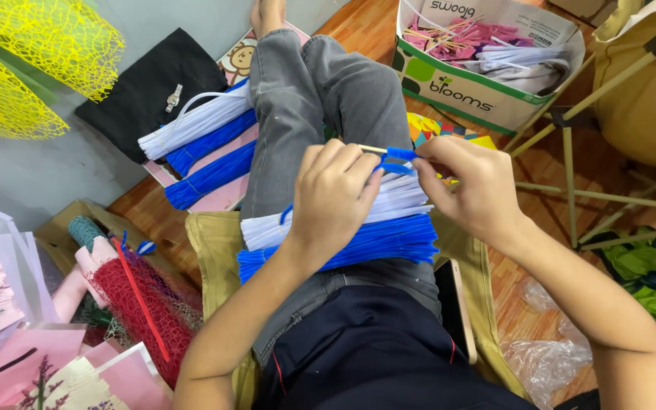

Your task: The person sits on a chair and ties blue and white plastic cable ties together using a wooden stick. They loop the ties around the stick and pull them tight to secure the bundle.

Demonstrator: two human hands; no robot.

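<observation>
I sit on the floor with grey-trousered legs stretched out. Across my lap lie a bundle of white pipe cleaners (396, 199) and a bundle of blue pipe cleaners (377, 241). My left hand (332, 193) and my right hand (472, 186) meet above them. Together they hold a thin wooden stick (371, 149) with a blue pipe cleaner (398, 156) bent around its end. My left fingers pinch the stick, and my right fingertips grip the blue pipe cleaner.
More white and blue pipe cleaner bundles (203, 144) lie left of my legs, beside a black cloth (149, 87) with a wristwatch. A cardboard box (480, 57) of pink and white sticks stands ahead. Yellow mesh (32, 61), red mesh (142, 304), pink papers, a phone (455, 304) surround me.
</observation>
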